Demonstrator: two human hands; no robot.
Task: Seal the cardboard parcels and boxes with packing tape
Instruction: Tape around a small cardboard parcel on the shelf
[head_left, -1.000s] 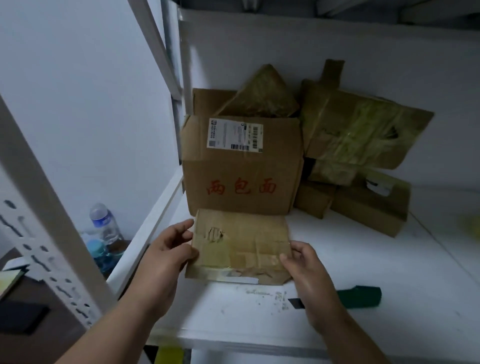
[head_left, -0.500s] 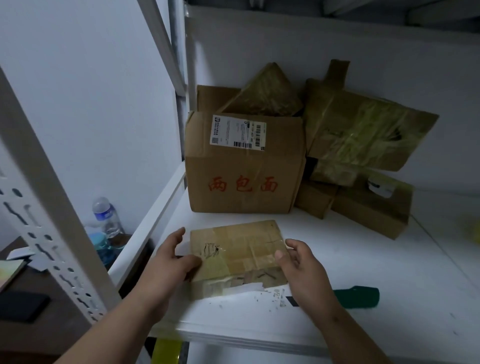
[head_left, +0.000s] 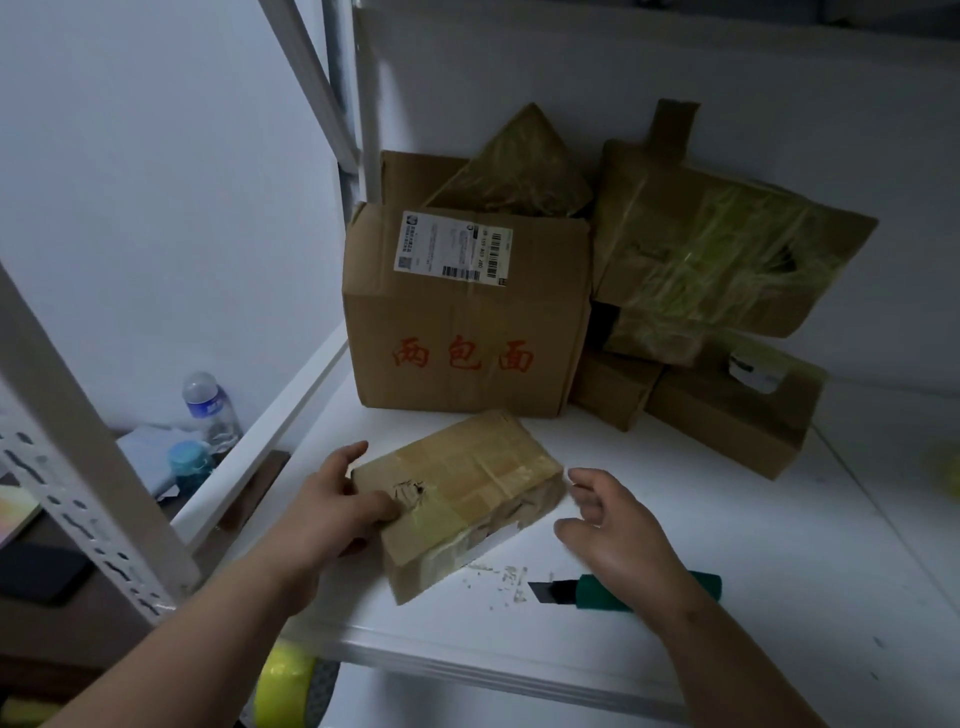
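Bottles (head_left: 208, 410) far left, below shelf level, beside the upright (head_left: 78, 431). Tape roll (head_left: 291, 686), yellow, partly visible under the shelf's front edge.

Left hand (head_left: 332, 514) at the parcel's left end: thumb pressed on its top face, fingers (head_left: 353, 452) curled round the far left corner, gripping it.

Parcel (head_left: 462, 493) flat on the white shelf (head_left: 753, 597), skewed to the shelf edge, near the front, just in front of the box. Top face covered in tape strips; near side torn, with a white scrap showing. Paper crumbs on the shelf beside its near corner.

Box (head_left: 467, 322) behind, open top, shipping label and red characters on its front.

Right hand (head_left: 613, 540) just right of the parcel, apart from it, fingers spread wide, holding nothing.

Cutter (head_left: 566, 592), green handle, lies on the shelf partly under the right wrist.

Pile (head_left: 717, 291) of taped cartons at the back right, against the wall
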